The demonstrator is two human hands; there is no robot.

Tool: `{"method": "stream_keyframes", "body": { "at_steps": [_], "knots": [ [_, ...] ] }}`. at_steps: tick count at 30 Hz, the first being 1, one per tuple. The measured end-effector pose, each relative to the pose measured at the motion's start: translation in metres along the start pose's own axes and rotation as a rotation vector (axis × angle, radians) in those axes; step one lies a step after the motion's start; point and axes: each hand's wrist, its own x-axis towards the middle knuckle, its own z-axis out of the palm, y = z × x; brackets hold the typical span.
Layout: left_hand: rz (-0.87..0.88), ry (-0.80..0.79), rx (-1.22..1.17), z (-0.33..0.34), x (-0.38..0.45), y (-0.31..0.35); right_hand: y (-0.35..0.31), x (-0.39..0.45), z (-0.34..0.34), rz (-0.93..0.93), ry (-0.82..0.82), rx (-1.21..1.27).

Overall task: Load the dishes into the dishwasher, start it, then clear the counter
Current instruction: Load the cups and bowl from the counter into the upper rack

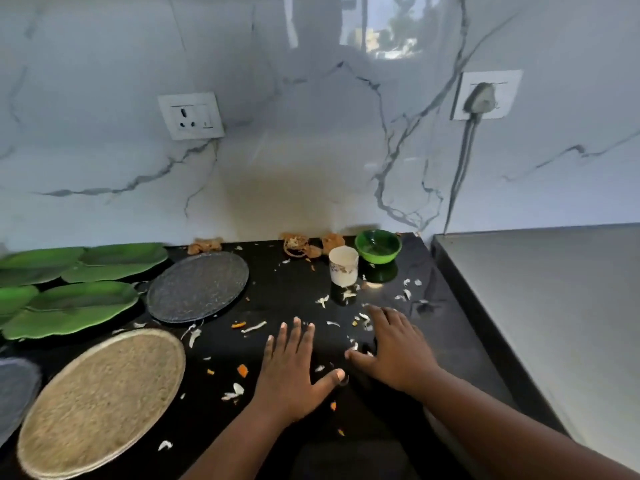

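Observation:
Both my hands lie flat on the black counter [277, 292] among several white and orange vegetable scraps [254, 326]. My left hand [294, 368] has straight, spread fingers and holds nothing. My right hand [394, 348] rests palm down just to its right, fingers spread over scraps. Behind them stand a white patterned cup [343, 265] and a green bowl [378, 245]. A round dark speckled plate [198, 286] lies to the left. Brown peelings [296, 245] sit against the wall.
Green leaf-shaped plates [69, 306] cover the far left. A round woven mat [100, 400] lies at the front left, a grey mat [15, 389] beside it. A grey raised surface [554, 306] borders the counter on the right. A plugged-in cord [460, 168] hangs down the marble wall.

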Motion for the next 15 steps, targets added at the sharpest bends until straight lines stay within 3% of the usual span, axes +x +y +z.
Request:
{"method": "stream_keyframes", "body": {
  "at_steps": [7,15],
  "knots": [
    [-0.178,0.007,0.001,-0.004,0.043,-0.005,0.003,0.109,-0.001,0.036,0.011,0.150],
    [-0.215,0.022,-0.027,-0.002,0.064,0.006,0.008,0.169,0.012,0.088,0.071,0.392]
  ]
}}
